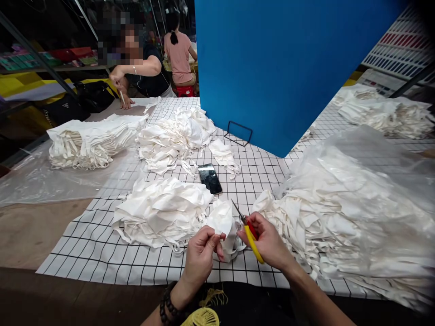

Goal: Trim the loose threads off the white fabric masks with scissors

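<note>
My left hand (201, 254) pinches a white cloth mask (222, 222) by its lower edge, just above the near side of the checked table cloth (91, 253). My right hand (268, 242) grips small thread snips with yellow and red handles (250, 234), the metal tips pointing up and left next to the mask. A loose heap of white masks (163, 210) lies directly to the left of my hands. A large stack of white masks (340, 217), partly under clear plastic, lies to the right.
A black phone (210, 178) lies face up mid-table. More mask heaps (173, 136) and a bundled stack (88, 142) sit further left. A blue board (282, 68) stands upright behind. Another person's hand (117, 81) works at the far left; a second person sits beyond.
</note>
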Action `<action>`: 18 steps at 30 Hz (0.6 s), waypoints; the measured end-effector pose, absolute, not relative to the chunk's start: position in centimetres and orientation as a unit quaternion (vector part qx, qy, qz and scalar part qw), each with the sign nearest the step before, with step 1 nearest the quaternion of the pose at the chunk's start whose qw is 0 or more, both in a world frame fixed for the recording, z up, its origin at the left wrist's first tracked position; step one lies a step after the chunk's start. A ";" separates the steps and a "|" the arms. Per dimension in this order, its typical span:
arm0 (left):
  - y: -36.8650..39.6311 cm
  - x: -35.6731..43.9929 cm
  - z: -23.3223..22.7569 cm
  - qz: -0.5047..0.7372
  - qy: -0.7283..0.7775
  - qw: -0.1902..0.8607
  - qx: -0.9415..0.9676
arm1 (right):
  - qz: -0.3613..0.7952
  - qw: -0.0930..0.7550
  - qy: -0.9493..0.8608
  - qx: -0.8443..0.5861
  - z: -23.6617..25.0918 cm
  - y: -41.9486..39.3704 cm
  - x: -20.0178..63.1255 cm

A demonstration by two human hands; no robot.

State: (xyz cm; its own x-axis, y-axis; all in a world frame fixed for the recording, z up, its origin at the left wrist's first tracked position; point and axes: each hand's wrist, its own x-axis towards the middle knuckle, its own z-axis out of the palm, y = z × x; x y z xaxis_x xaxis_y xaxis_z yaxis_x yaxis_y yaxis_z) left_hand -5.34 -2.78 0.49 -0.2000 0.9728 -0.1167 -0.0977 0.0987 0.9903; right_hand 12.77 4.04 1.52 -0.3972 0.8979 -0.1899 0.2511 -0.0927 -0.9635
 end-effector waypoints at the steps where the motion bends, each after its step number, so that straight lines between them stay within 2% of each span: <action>1: -2.7 -5.4 0.5 0.542 0.555 0.485 0.403 | 0.540 0.249 -0.646 -0.478 2.0 3.9 13.5; 4: -2.7 -5.4 0.5 0.531 0.559 0.477 0.421 | 0.467 0.161 -0.727 -0.478 3.4 3.1 14.8; 7: -2.7 -5.3 0.6 0.525 0.561 0.473 0.432 | 0.436 0.128 -0.754 -0.475 4.1 2.3 14.7; 18: -2.9 -5.4 0.7 0.515 0.564 0.479 0.433 | 0.403 0.132 -0.776 -0.467 3.9 2.2 13.4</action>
State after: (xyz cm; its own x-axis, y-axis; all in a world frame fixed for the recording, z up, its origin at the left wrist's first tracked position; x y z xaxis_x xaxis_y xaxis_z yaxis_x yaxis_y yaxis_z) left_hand -5.43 -2.86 0.69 -0.1660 0.9817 -0.0938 -0.0054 0.0942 0.9955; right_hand 13.44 2.21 3.87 -0.5300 0.8304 -0.1719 0.6180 0.2394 -0.7488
